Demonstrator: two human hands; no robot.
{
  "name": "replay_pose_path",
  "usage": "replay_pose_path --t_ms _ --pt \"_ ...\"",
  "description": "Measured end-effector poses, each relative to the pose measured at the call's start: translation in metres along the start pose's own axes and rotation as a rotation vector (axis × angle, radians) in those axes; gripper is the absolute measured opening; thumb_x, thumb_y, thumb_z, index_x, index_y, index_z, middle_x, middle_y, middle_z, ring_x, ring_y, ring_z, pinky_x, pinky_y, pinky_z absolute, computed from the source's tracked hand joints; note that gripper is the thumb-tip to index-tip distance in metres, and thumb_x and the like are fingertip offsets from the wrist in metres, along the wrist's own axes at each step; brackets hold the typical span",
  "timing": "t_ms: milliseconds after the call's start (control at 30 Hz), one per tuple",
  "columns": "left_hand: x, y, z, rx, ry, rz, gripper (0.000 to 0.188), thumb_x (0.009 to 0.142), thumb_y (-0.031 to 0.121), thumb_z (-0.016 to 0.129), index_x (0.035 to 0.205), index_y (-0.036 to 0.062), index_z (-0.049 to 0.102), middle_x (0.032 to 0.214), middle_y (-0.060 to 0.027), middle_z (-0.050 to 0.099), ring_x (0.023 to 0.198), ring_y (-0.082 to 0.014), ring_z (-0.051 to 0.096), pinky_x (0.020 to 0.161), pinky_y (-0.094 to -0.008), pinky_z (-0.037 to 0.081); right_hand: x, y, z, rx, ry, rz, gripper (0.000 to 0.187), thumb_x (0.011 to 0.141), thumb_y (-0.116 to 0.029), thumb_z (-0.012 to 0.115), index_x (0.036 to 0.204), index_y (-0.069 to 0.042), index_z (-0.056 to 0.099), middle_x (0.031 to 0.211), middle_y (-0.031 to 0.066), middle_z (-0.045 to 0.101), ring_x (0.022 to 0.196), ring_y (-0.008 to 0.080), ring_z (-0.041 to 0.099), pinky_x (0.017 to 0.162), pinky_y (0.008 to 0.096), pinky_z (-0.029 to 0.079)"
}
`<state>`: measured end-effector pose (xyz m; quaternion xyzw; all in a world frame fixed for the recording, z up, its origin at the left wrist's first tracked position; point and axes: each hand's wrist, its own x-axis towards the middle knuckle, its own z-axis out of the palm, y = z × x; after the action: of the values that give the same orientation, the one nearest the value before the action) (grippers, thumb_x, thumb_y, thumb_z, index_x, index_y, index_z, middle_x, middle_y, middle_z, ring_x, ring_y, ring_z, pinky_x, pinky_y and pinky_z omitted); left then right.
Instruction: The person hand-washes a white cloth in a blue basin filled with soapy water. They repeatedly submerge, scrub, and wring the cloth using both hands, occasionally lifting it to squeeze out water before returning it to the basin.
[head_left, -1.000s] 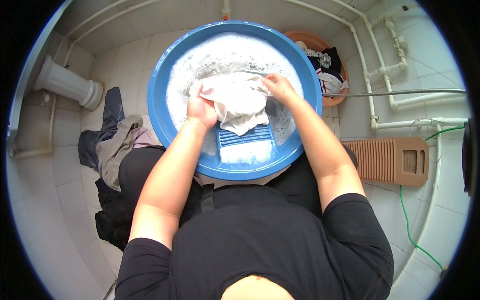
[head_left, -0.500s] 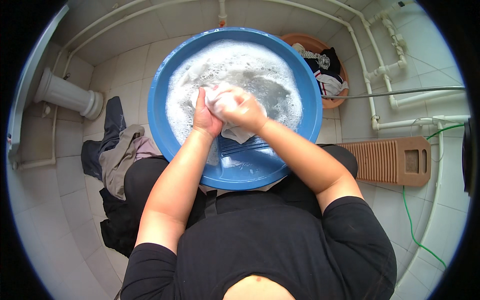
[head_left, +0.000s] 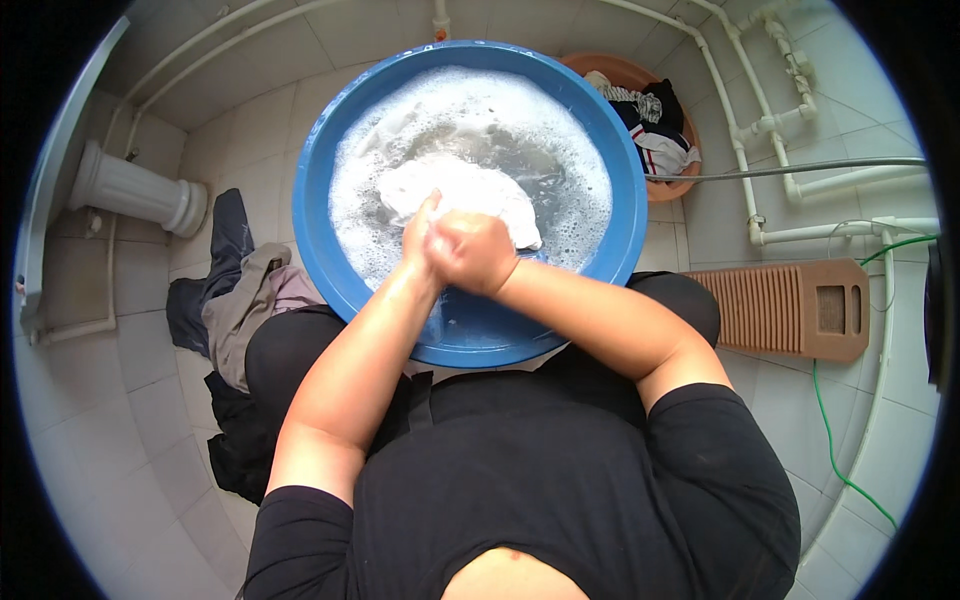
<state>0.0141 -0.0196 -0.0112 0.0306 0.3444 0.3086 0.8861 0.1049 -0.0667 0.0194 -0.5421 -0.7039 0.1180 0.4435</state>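
the cloth [head_left: 480, 195] is set in the tub [head_left: 316, 210], flanked by piled clothes [head_left: 240, 305] at left and a washboard [head_left: 765, 309] at right.

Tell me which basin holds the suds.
The blue basin in front: white foam spreads inside it, while the orange basin behind it, to the right, holds clothes.

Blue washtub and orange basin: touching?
Cannot tell. In the head view, the blue washtub overlaps the near side of the orange basin, hiding any contact or gap.

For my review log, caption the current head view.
Left hand and right hand together at a white cloth in a sudsy blue basin, brown washboard at right.
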Motion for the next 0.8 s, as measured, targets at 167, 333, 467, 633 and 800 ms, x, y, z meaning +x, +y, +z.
replay_pose_path --t_ms 167,333,467,633,800 --pt "-0.019 -0.016 0.031 0.055 0.227 0.136 0.027 0.089 0.033 0.046 0.094 0.0078 0.055 0.086 -0.0063 0.059 0.075 -0.0193 0.057 0.069 -0.0319 0.049 -0.002 0.018 -0.002 0.038 -0.022 0.256 0.018 0.073 -0.024 0.054 0.065 -0.008 0.059 0.068 0.0134 0.059 0.061 0.0328 0.058 0.058 0.0394 0.048" --pt "0.0 -0.018 0.007 0.105 -0.025 0.089 0.036 0.091 0.036 0.037 0.099 0.0049 0.052 0.092 -0.0112 0.058 0.085 -0.025 0.057 0.075 -0.0374 0.047 -0.002 -0.001 -0.004 0.135 0.05 0.248 0.017 0.074 -0.021 0.054 0.067 -0.008 0.061 0.07 0.0138 0.06 0.063 0.032 0.059 0.059 0.0389 0.048" --pt "-0.008 -0.021 0.0 -0.058 -0.242 0.11 0.042 0.093 0.038 0.031 0.102 0.0031 0.052 0.093 -0.0109 0.059 0.081 -0.0229 0.058 0.075 -0.0366 0.048 -0.007 -0.016 -0.004 0.125 -0.03 -0.019 0.01 0.072 -0.019 0.058 0.067 -0.012 0.061 0.067 0.0098 0.06 0.063 0.029 0.06 0.057 0.036 0.049" --pt "-0.012 -0.022 0.043 0.277 0.1 0.356 0.04 0.095 0.029 0.037 0.118 -0.002 0.045 0.112 -0.013 0.055 0.102 -0.023 0.055 0.089 -0.0356 0.044 0.026 0.085 -0.03 -0.169 -0.008 0.619 0.026 0.088 -0.031 0.047 0.08 -0.009 0.057 0.085 0.0132 0.061 0.078 0.0321 0.059 0.072 0.0397 0.048" --pt "0.029 0.008 -0.009 0.148 0.024 0.375 0.035 0.094 0.026 0.04 0.115 -0.002 0.045 0.113 -0.0133 0.053 0.106 -0.0225 0.051 0.093 -0.0354 0.041 0.014 0.145 -0.053 -0.332 -0.047 0.553 0.046 0.081 -0.047 0.054 0.111 -0.012 0.057 0.111 0.0165 0.057 0.103 0.0308 0.054 0.086 0.0384 0.043"
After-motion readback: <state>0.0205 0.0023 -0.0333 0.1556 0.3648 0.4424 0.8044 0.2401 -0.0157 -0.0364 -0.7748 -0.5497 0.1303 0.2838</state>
